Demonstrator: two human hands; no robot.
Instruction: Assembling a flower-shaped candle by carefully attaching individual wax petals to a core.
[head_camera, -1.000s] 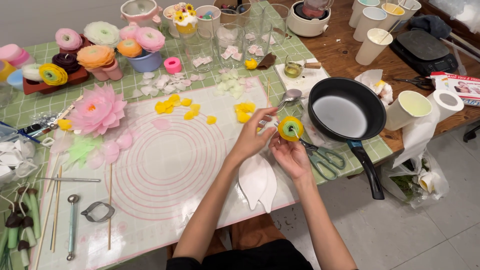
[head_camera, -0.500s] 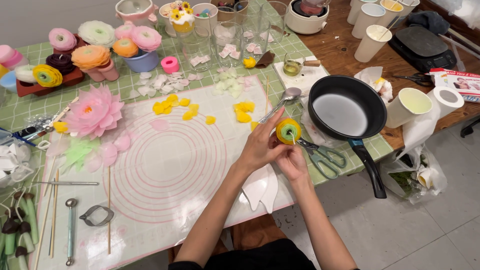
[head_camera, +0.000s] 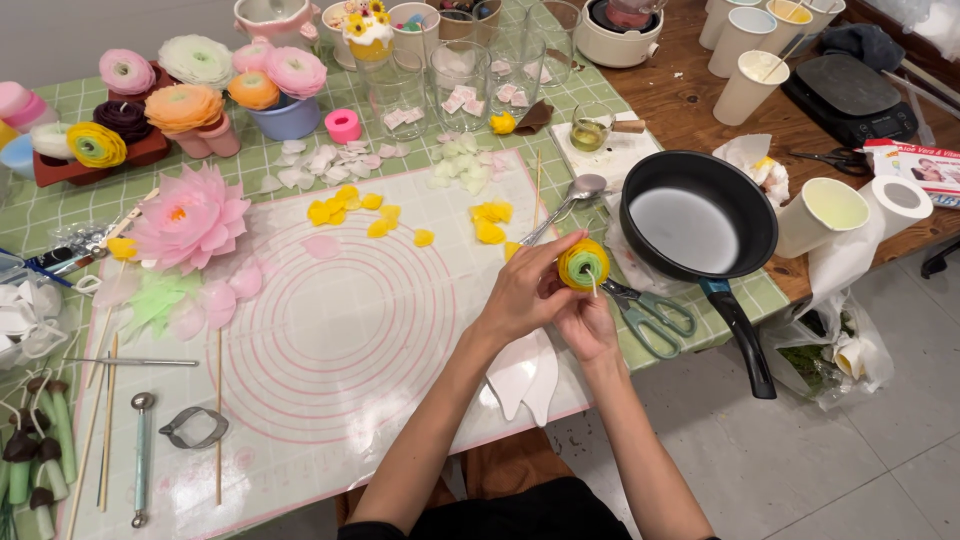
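Above the right edge of the pale silicone mat (head_camera: 330, 340), both hands met around a small yellow flower (head_camera: 584, 264) with a green centre, raised on a thin stick just clear of the table. The left hand (head_camera: 520, 298) curled over the flower's near side, its fingers pressed against the outer petals, while the right hand (head_camera: 588, 325) sat just below, closed narrowly on the stick. Just beside the right hand lay grey-handled scissors (head_camera: 652, 312), and beyond them a black frying pan (head_camera: 700, 222) with a pale layer in its bottom. A metal spoon (head_camera: 570, 200) rested between the pan and a scatter of loose yellow petals (head_camera: 400, 212) on the mat's far part. White petal-shaped pieces (head_camera: 525, 375) lay on the mat under the forearms. Well apart, near the left edge, a large pink flower (head_camera: 188, 218) sat beside pale green and pink leaves, and finished flowers in pink, orange, white and purple stood at the table's far left corner. Paper cups (head_camera: 745, 85) stood on the wooden table to the right.
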